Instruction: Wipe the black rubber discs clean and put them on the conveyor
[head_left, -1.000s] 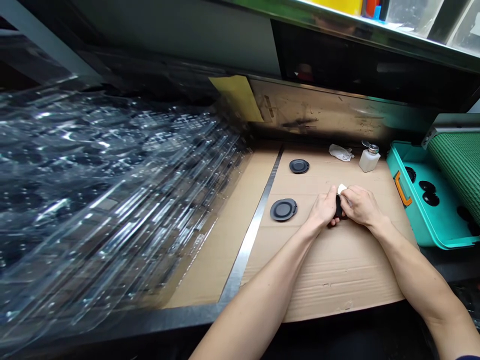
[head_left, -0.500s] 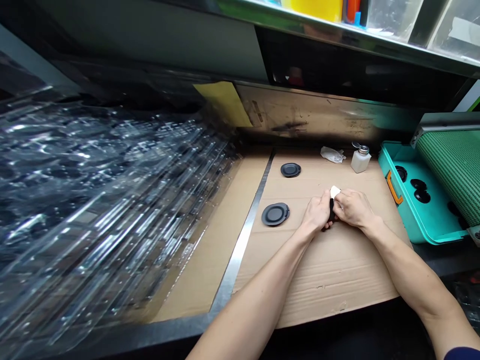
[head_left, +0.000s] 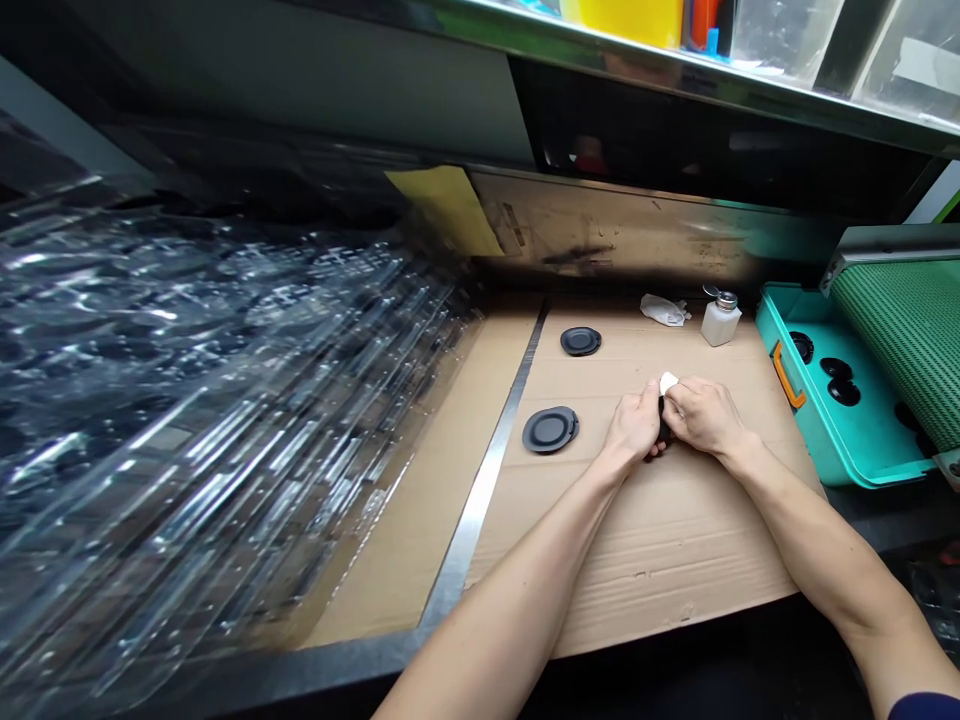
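Note:
My left hand point(head_left: 634, 422) is closed around a black part point(head_left: 663, 428), mostly hidden between the hands. Pressed up against it from the right, my right hand point(head_left: 706, 412) is closed on a small white wipe point(head_left: 667, 382), whose tip sticks up above the fingers. Left of my hands, two black disc-shaped parts lie flat on the cardboard point(head_left: 637, 575): a farther disc point(head_left: 580, 341) and a nearer disc point(head_left: 550, 429). Beyond my hands stands a white pump bottle point(head_left: 721, 322) with a metal top, beside a crumpled white tissue point(head_left: 664, 310).
Stacked clear plastic trays point(head_left: 225, 430) fill the left side. A metal strip point(head_left: 480, 490) crosses the cardboard. At right, a teal bin point(head_left: 840, 455) with an orange latch holds several black parts, under the end of a green conveyor belt point(head_left: 907, 320). A shelf edge point(head_left: 645, 75) overhangs the back.
Both hands stay in the same place with the black part and the wipe; at most, the right hand's fingers have shifted slightly. The discs and bottle have not moved.

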